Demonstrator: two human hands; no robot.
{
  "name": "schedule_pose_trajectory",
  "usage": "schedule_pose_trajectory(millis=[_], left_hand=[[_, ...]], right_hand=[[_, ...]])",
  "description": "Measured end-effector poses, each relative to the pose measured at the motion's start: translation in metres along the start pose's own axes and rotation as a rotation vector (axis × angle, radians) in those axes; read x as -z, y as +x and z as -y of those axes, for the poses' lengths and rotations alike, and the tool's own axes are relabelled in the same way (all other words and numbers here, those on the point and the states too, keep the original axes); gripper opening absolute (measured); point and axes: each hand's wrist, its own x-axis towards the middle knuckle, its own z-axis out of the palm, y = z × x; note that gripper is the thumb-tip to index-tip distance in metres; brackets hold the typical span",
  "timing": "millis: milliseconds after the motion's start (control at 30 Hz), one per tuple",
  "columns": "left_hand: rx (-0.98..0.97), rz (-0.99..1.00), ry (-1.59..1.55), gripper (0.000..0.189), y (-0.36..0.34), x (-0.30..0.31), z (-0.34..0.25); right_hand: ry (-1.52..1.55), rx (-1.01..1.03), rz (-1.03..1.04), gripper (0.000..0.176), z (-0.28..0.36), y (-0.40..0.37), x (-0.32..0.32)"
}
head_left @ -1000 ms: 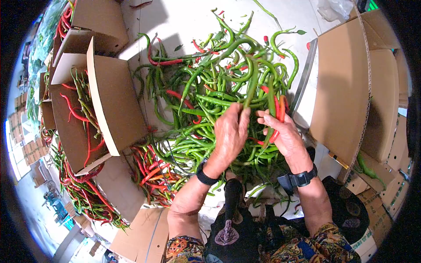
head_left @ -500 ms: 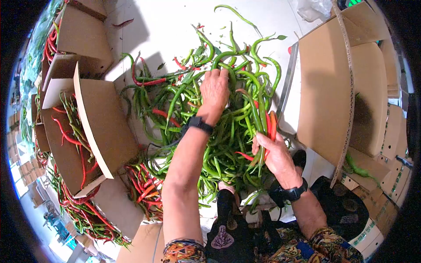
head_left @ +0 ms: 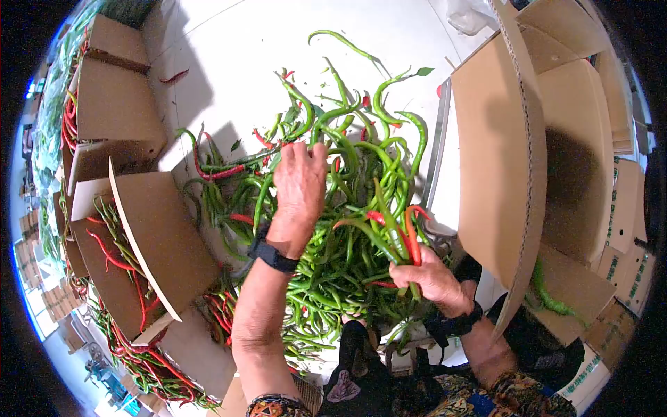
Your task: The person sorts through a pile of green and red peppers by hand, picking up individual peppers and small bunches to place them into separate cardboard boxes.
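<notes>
A large heap of long chili peppers [head_left: 333, 257], mostly green with some red, lies on the pale floor in front of me. My right hand [head_left: 434, 281] grips a small bunch of chili peppers [head_left: 413, 243], green and orange-red, at the heap's right side; their upper ends stick out past the thumb. Over the upper left of the heap, my left hand [head_left: 299, 184] is bent down with its fingers curled together. Its fingertips are hidden, so what they pinch cannot be made out. Around it lie green peppers and a red-tipped one [head_left: 226, 173].
Open cardboard boxes with red and green peppers stand at left, one with a raised flap [head_left: 149, 236]. A big open carton [head_left: 493, 160] rises at right, near a metal strip [head_left: 436, 142]. More red peppers [head_left: 221, 313] lie lower left. A clear plastic bag [head_left: 469, 17] sits at the top.
My left hand has shifted left and down across the heap. My right hand, still holding its bunch, has moved lower, and the bunch now tilts differently. The whole view has turned slightly.
</notes>
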Motion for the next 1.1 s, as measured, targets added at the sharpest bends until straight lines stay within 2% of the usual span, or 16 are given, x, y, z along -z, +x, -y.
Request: schedule_pose_trajectory(millis=[67,167,333,433,500,533,600,667,733,767,800,867,900,967,1033,1100], left_hand=[[-0.01,-0.111,-0.138,0.02,0.027,0.018,0.004],[0.196,-0.227,-0.461,0.009,0.084,-0.013,0.002],[0.628,0.305,-0.408,0.04,0.135,-0.083,-0.022],[0.567,0.236,-0.44,0.036,0.136,-0.103,-0.024],[0.471,0.047,-0.639,0.031,0.128,-0.102,-0.014],[0.492,0.127,-0.883,0.027,0.12,-0.094,-0.002],[0.38,0.126,-1.171,0.026,0.082,-0.052,0.024],[0.421,0.193,-1.19,0.023,0.028,0.022,0.039],[0.53,0.362,-1.047,0.022,-0.044,0.072,0.066],[0.553,0.351,-1.024,0.02,-0.085,0.096,0.073],[0.671,0.404,-1.015,0.019,-0.138,0.103,0.091],[0.742,0.562,-0.689,0.019,-0.253,0.124,0.123],[0.475,0.859,-0.213,0.016,-0.305,0.132,0.136],[0.436,1.137,-0.012,0.014,-0.351,0.162,0.12],[0.483,0.972,0.012,0.017,-0.354,0.147,0.106],[0.835,0.543,-0.553,0.018,-0.291,0.14,0.072]], right_hand=[[-0.061,0.026,-0.006,0.037,0.005,0.003,-0.003],[-0.005,0.023,0.015,0.035,0.013,0.007,-0.006],[-0.192,-0.078,-0.036,0.035,0.023,0.01,-0.006],[-0.192,-0.099,-0.035,0.035,0.021,0.01,0.0],[-0.192,-0.132,-0.04,0.035,0.023,0.012,0.002],[-0.11,-0.076,-0.063,0.03,0.03,0.009,-0.002],[-0.006,-0.024,-0.026,0.027,0.012,0.015,0.008],[0.094,-0.004,-0.006,0.023,0.007,0.014,0.013],[0.187,0.0,-0.004,0.027,0.005,0.011,0.014],[0.223,0.023,-0.006,0.03,0.009,0.007,0.009],[0.228,0.007,-0.018,0.033,0.01,0.005,0.006],[0.245,-0.005,0.01,0.04,0.006,0.003,0.007],[0.296,0.01,0.058,0.042,-0.001,0.003,0.011],[0.355,0.088,0.108,0.047,-0.007,0.002,0.012],[0.383,0.114,0.166,0.036,-0.015,0.005,0.013],[0.405,0.159,0.251,0.03,-0.022,0.005,0.013]])
